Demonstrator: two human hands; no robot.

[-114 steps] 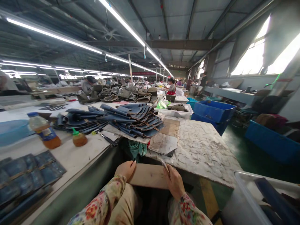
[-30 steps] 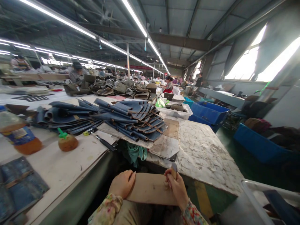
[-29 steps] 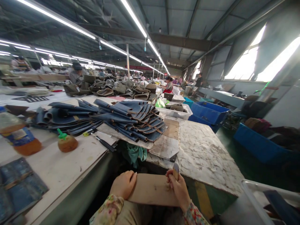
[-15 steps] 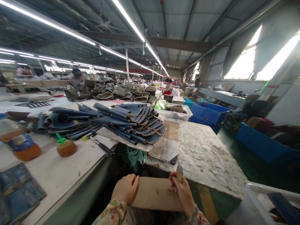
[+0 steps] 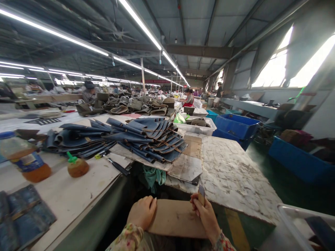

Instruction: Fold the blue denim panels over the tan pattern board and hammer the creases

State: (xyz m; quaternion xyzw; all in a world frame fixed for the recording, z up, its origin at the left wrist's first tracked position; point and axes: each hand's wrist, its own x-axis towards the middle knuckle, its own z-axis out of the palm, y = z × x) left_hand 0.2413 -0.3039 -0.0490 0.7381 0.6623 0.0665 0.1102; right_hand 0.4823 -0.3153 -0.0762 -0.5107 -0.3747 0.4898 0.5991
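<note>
Low in the head view, a brown board (image 5: 175, 218), like stiff cardboard with dark smudges, lies across my lap. My left hand (image 5: 142, 212) is closed over its left end. At the opposite end, my right hand (image 5: 205, 214) grips a small flat tool (image 5: 201, 195) with a tan lower part and a grey tip, held upright. Its lower end is hidden in the fingers, so its exact kind cannot be told. Beyond my hands, dark blue panels with brown edging (image 5: 146, 137) are piled in overlapping layers on the worktable.
At left stand a bottle of amber liquid (image 5: 28, 164) and a small green-capped pot (image 5: 77, 166). A black-handled tool (image 5: 117, 165) lies by the table edge. The stained tabletop (image 5: 235, 170) extends right. Blue bins (image 5: 235, 125) and a white bin (image 5: 300, 223) flank it.
The whole view has shifted slightly, so the scene sits a little lower and further right. Both hands keep their holds on the board and the small tool.
</note>
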